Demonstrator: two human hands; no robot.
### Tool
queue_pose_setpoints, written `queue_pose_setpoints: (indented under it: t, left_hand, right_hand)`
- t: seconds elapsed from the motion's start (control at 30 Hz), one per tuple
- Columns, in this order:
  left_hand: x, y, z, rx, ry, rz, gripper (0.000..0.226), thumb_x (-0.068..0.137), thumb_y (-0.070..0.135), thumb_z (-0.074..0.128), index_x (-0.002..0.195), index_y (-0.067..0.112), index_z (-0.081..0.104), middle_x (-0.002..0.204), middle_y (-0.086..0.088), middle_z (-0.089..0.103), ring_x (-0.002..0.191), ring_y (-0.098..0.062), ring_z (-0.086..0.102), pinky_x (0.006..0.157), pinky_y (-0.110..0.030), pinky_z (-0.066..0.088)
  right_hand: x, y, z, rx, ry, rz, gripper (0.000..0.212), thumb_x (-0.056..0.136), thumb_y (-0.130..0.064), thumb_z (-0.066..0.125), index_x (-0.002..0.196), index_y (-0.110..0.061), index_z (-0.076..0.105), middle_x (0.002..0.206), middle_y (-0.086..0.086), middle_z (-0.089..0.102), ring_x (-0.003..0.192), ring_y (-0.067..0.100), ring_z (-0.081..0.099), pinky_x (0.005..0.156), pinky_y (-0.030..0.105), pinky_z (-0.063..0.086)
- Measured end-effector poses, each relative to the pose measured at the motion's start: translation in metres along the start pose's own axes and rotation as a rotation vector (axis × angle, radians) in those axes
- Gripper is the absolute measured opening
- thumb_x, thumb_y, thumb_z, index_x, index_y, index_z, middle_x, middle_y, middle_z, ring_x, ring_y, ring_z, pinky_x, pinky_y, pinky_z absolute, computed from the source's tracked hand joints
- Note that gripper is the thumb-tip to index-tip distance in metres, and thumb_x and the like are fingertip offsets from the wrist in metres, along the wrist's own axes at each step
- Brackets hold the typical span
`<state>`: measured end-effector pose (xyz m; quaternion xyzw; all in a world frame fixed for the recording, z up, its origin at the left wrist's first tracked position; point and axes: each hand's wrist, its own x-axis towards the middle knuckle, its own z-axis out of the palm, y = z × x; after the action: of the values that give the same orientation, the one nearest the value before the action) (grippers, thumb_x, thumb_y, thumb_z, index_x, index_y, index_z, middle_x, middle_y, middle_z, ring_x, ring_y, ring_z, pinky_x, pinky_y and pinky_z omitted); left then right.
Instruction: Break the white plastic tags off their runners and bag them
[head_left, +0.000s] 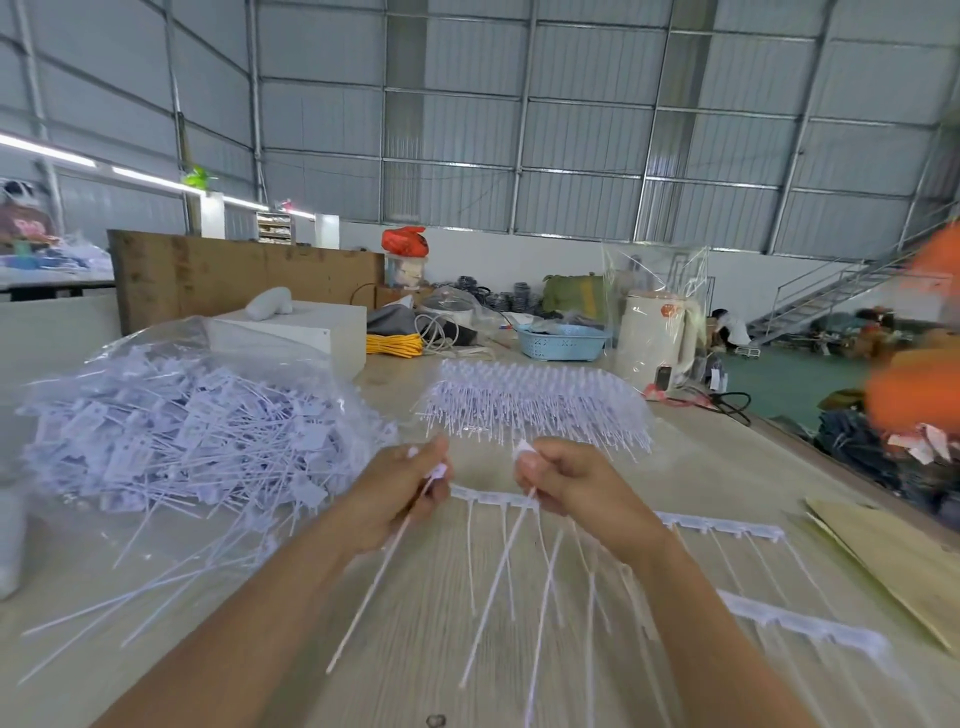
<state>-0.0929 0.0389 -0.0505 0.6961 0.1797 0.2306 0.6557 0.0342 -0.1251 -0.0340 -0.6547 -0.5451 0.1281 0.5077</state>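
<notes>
My left hand (400, 493) pinches a white tag by its head, and the tag's long tail (374, 582) hangs down toward me. My right hand (561, 483) pinches another white tag, its tail (498, 587) slanting down to the left. Just behind both hands a runner strip (717, 522) with tags still attached lies across the table. A second runner strip (810, 623) lies nearer on the right. A clear plastic bag (171, 415) heaped with loose tags sits at the left. A stack of full runners (535, 405) stands behind my hands.
A blue basket (561, 343), a cream kettle in plastic wrap (654, 338), a white box (306, 332) and yellow cord (389, 344) stand at the table's back. Cardboard (883, 561) lies at the right edge. A white object (10, 540) sits at the far left.
</notes>
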Motion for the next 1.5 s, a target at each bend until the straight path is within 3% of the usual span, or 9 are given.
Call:
queue_pose_setpoints:
  t: [0.1, 0.3, 0.43, 0.6, 0.9, 1.03, 1.17, 1.33, 1.5]
  left_hand:
    - [0.002, -0.007, 0.03, -0.147, -0.102, 0.022, 0.068, 0.077, 0.067, 0.041, 0.081, 0.002, 0.064, 0.063, -0.012, 0.056, 0.044, -0.015, 0.046, 0.045, -0.02, 0.035]
    - [-0.002, -0.016, 0.041, -0.083, -0.093, 0.116, 0.057, 0.075, 0.06, 0.054, 0.075, 0.004, 0.061, 0.055, -0.012, 0.05, 0.041, -0.015, 0.046, 0.042, -0.021, 0.035]
    - [-0.004, -0.012, 0.038, -0.043, 0.095, 0.232, 0.034, 0.094, 0.033, 0.051, 0.075, 0.004, 0.054, 0.045, -0.003, 0.048, 0.036, -0.011, 0.039, 0.039, -0.018, 0.031]
    - [-0.009, -0.007, 0.035, -0.058, 0.097, 0.166, 0.029, 0.093, 0.024, 0.057, 0.072, 0.005, 0.054, 0.045, -0.001, 0.046, 0.036, -0.01, 0.033, 0.036, -0.015, 0.026]
    - [-0.019, 0.021, 0.009, 0.267, -0.34, -0.159, 0.031, 0.092, 0.02, 0.057, 0.062, 0.019, 0.054, 0.051, 0.004, 0.037, 0.036, -0.005, 0.024, 0.035, -0.01, 0.02]
    - [-0.033, 0.047, -0.033, 0.128, -0.516, -0.1, 0.037, 0.066, 0.051, 0.079, 0.057, 0.023, 0.056, 0.046, 0.007, 0.032, 0.03, 0.001, 0.024, 0.03, -0.008, 0.023]
    - [-0.044, 0.057, -0.086, 0.144, -0.32, 0.017, 0.041, 0.065, 0.053, 0.079, 0.07, 0.016, 0.063, 0.054, 0.0, 0.044, 0.031, -0.004, 0.027, 0.034, -0.009, 0.026]
    - [-0.014, 0.035, -0.108, 0.686, 0.698, 0.134, 0.023, 0.087, 0.018, 0.067, 0.101, 0.003, 0.055, 0.084, -0.02, 0.061, 0.068, -0.03, 0.055, 0.059, -0.034, 0.041]
    - [0.001, 0.01, -0.105, 1.405, 0.757, 0.055, 0.069, 0.082, -0.004, 0.054, 0.141, 0.019, 0.028, 0.115, -0.012, 0.055, 0.105, -0.033, 0.053, 0.086, -0.047, 0.04]
  right_hand:
    - [0.005, -0.011, 0.029, -0.054, -0.083, -0.053, 0.005, 0.09, -0.003, 0.057, 0.093, -0.004, 0.061, 0.083, 0.007, 0.057, 0.065, 0.01, 0.055, 0.064, 0.021, 0.044]
    - [0.004, -0.005, 0.036, -0.038, 0.002, -0.032, 0.034, 0.076, 0.004, 0.072, 0.104, -0.005, 0.055, 0.108, 0.015, 0.04, 0.055, 0.002, 0.06, 0.054, 0.012, 0.047]
    - [0.009, 0.004, 0.034, -0.264, 0.102, 0.043, 0.023, 0.079, -0.027, 0.073, 0.094, -0.017, 0.058, 0.092, 0.0, 0.052, 0.073, 0.009, 0.053, 0.063, 0.018, 0.041]
    - [0.008, 0.008, 0.035, -0.261, -0.047, 0.01, 0.025, 0.092, -0.021, 0.057, 0.082, 0.0, 0.064, 0.066, 0.002, 0.055, 0.055, 0.004, 0.051, 0.061, 0.025, 0.041]
    - [0.001, -0.005, 0.023, -0.155, -0.34, 0.001, 0.03, 0.089, -0.006, 0.061, 0.067, -0.026, 0.061, 0.054, -0.022, 0.054, 0.055, -0.009, 0.049, 0.059, 0.004, 0.035]
    - [-0.001, -0.003, 0.01, -0.18, -0.339, 0.03, 0.043, 0.089, -0.013, 0.064, 0.052, -0.034, 0.059, 0.051, -0.015, 0.044, 0.048, -0.004, 0.038, 0.052, 0.011, 0.032]
    - [0.0, 0.009, 0.002, -0.284, -0.223, 0.067, 0.038, 0.087, -0.014, 0.065, 0.053, -0.027, 0.055, 0.049, -0.013, 0.041, 0.046, -0.003, 0.038, 0.054, 0.014, 0.03]
    - [0.004, 0.01, 0.017, -0.35, -0.199, 0.06, 0.04, 0.087, -0.019, 0.066, 0.052, -0.025, 0.047, 0.047, -0.011, 0.036, 0.045, -0.003, 0.038, 0.053, 0.011, 0.03]
    - [0.003, 0.011, 0.017, -0.313, -0.173, 0.023, 0.033, 0.087, -0.019, 0.066, 0.065, 0.005, 0.057, 0.059, 0.002, 0.04, 0.053, 0.003, 0.036, 0.058, 0.02, 0.03]
